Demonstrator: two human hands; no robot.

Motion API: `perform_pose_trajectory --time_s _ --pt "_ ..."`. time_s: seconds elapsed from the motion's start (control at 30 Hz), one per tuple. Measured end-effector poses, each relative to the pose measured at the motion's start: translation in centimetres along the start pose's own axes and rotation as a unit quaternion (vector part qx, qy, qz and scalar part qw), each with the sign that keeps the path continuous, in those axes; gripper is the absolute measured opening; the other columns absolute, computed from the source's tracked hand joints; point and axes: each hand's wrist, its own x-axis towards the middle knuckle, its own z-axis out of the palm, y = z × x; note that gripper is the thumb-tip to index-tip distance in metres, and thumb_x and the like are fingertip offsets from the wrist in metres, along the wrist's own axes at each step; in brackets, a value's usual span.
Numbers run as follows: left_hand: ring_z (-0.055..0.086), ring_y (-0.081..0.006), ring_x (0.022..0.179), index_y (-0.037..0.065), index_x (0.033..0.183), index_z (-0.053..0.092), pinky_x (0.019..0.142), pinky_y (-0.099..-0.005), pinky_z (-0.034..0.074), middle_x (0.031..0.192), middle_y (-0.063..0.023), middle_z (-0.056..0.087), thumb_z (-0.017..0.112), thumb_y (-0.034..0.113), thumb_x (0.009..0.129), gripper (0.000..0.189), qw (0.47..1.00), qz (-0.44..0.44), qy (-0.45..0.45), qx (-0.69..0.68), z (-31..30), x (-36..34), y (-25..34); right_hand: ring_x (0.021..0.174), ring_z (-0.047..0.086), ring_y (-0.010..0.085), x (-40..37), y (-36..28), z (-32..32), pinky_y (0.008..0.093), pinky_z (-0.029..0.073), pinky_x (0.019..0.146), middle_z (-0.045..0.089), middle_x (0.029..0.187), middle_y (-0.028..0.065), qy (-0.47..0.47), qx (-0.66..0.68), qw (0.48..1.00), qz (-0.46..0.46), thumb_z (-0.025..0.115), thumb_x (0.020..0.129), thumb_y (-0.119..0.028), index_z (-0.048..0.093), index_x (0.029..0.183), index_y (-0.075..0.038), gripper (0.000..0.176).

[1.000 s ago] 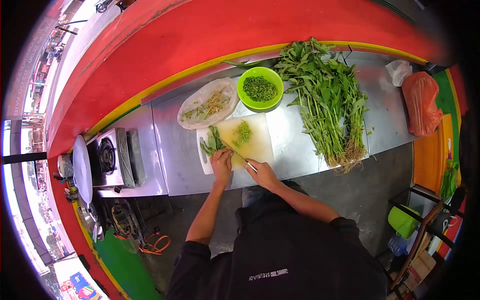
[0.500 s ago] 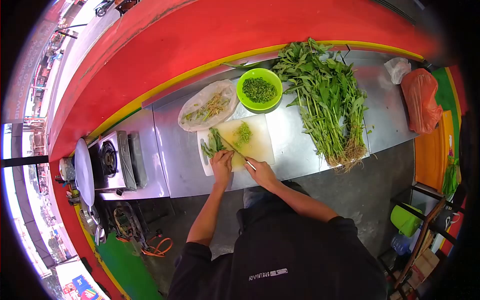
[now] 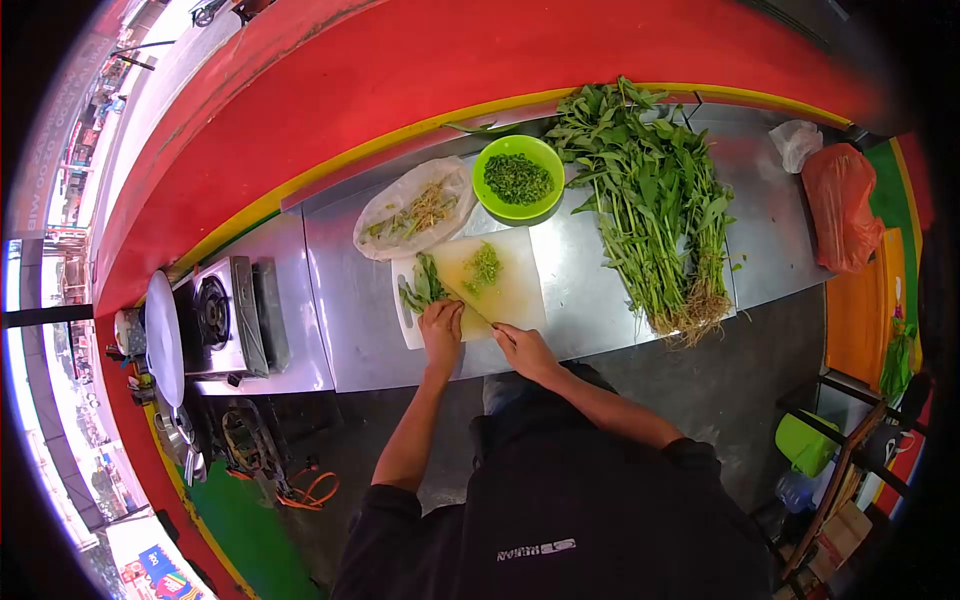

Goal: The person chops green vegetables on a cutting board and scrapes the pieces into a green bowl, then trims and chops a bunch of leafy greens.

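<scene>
A metal counter [image 3: 360, 340] carries a stove [image 3: 240, 320], cutting board [image 3: 525, 295], open plastic bag [image 3: 455, 185], green bowl [image 3: 520, 212], rooted greens [image 3: 660, 200] and red bag [image 3: 840, 205].

Wears a black shirt [image 3: 600, 500] at six o'clock, with small white lettering and a blocky white emblem [image 3: 558, 546] low on it. Has loose, elbow-reaching sleeves at seven [image 3: 385, 515] and four o'clock [image 3: 690, 460]. Shows grey-blue cloth [image 3: 499, 394] above the shirt. Leaves left hand [image 3: 440, 328] and right hand [image 3: 525, 352] bare.
</scene>
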Motion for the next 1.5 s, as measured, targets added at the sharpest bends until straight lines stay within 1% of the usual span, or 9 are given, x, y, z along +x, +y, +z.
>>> perform_pose_trajectory --time_s 0.13,0.27,0.33,0.43,0.67,0.77,0.87,1.1,1.5 --pt "0.062 -0.0244 0.097 0.007 0.099 0.076 0.086 -0.0396 0.042 0.098 -0.0035 0.068 0.072 0.008 0.088 0.012 1.0 0.01 -0.002 0.018 -0.1 0.0 0.1 0.071 0.067 0.0336 0.0 0.3 -0.1 0.0405 0.053 0.071 0.07 0.087 0.0236 0.011 0.005 1.0 -0.022 0.057 0.103 -0.023 0.068 0.121 -0.001 0.031" --pt "0.062 -0.0244 0.097 0.007 0.099 0.075 0.086 -0.0393 0.042 0.098 -0.0031 0.068 0.072 0.008 0.087 0.012 0.999 0.013 0.002 0.036 0.1 0.0 0.0 0.074 0.069 0.0353 -0.1 0.7 0.2 0.0414 0.053 0.071 0.07 0.089 0.024 -0.013 -0.009 1.0 0.01 0.058 0.103 -0.023 0.069 0.119 -0.001 0.03" --pt "0.062 -0.0242 0.096 0.008 0.099 0.075 0.086 -0.0391 0.042 0.098 -0.0027 0.068 0.072 0.007 0.086 0.014 0.999 0.016 -0.004 0.037 0.1 -0.1 0.0 0.076 0.068 0.0444 0.0 0.9 0.4 0.0508 0.054 0.07 0.069 0.081 0.0232 0.024 -0.01 0.999 -0.024 0.058 0.101 -0.029 0.071 0.112 -0.006 0.028" --pt "0.062 -0.024 0.096 0.008 0.1 0.075 0.086 -0.039 0.042 0.099 -0.0024 0.068 0.072 0.008 0.086 0.015 0.999 0.025 0.0 0.045 0.2 0.0 -0.2 0.076 0.068 0.0448 0.4 1.3 0.7 0.0516 0.055 0.071 0.069 0.081 0.0236 0.035 -0.032 0.998 -0.032 0.058 0.102 -0.031 0.071 0.112 -0.007 0.029" --pt "0.062 -0.0229 0.096 0.009 0.101 0.076 0.086 -0.0389 0.041 0.1 -0.0018 0.068 0.072 0.008 0.086 0.015 0.998 0.031 -0.01 0.046 -0.3 0.3 -0.1 0.079 0.069 0.0442 1.1 1.1 0.8 0.0508 0.055 0.072 0.07 0.085 0.0248 0.009 -0.027 1.0 -0.001 0.055 0.103 -0.035 0.07 0.115 -0.006 0.034" --pt "0.062 -0.0242 0.096 0.008 0.1 0.077 0.086 -0.0393 0.042 0.1 -0.003 0.07 0.071 0.007 0.088 0.014 0.999 0.016 -0.025 0.038 -0.5 0.4 0.4 0.08 0.071 0.0376 0.1 0.2 -0.8 0.042 0.054 0.073 0.071 0.091 0.0259 0.017 -0.01 1.0 0.021 0.058 0.104 -0.027 0.068 0.121 0.002 0.035" --pt "0.062 -0.0238 0.095 0.009 0.1 0.077 0.086 -0.0392 0.042 0.099 -0.0025 0.07 0.073 0.009 0.087 0.014 0.999 0.019 -0.018 0.037 -0.1 0.7 0.6 0.081 0.069 0.043 -0.8 0.2 -1.1 0.046 0.053 0.071 0.068 0.089 0.028 0.039 0.04 0.998 0.006 0.059 0.103 -0.026 0.069 0.117 -0.001 0.031" --pt "0.062 -0.0242 0.095 0.009 0.098 0.077 0.087 -0.0392 0.042 0.097 -0.003 0.069 0.073 0.012 0.087 0.012 0.999 0.028 -0.001 0.034 0.7 0.9 0.3 0.079 0.068 0.0432 -1.3 0.7 -0.9 0.0453 0.052 0.07 0.067 0.089 0.028 0.034 0.063 0.997 0.001 0.06 0.102 -0.025 0.068 0.117 0.0 0.031" --pt "0.062 -0.024 0.094 0.008 0.097 0.077 0.085 -0.0391 0.041 0.096 -0.0031 0.069 0.073 0.012 0.088 0.01 0.998 0.03 -0.006 0.058 0.6 0.9 0.4 0.077 0.069 0.044 -1.0 2.0 -0.4 0.0483 0.054 0.068 0.069 0.083 0.0253 0.048 -0.008 0.998 -0.028 0.059 0.102 -0.029 0.07 0.115 -0.004 0.031"
